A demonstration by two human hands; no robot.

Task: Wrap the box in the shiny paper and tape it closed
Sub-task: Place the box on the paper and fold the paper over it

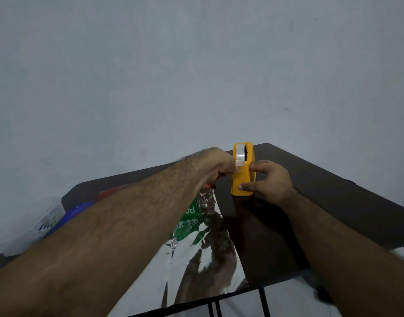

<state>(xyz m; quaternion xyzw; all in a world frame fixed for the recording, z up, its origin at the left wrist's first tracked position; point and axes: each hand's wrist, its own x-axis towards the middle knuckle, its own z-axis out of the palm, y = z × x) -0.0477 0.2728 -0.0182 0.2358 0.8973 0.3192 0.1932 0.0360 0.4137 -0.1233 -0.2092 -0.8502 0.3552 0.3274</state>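
Note:
A yellow tape dispenser [241, 177] with a clear tape roll stands upright near the far edge of the dark table [333, 202]. My right hand [268, 183] grips the dispenser's right side and base. My left hand [215, 167] is closed at the dispenser's left, pinching the loose end of the tape [239, 161]. Under my left forearm lies the green printed box [188, 221], partly covered by the shiny silver paper [210, 259], which spreads towards the near table edge. Most of the box is hidden by my arm.
A white container [33, 227] and a blue lid-like object [75, 212] sit at the table's left edge. Something red [111, 192] lies behind my left forearm. A plain grey wall rises behind the table. Black table legs show below the near edge.

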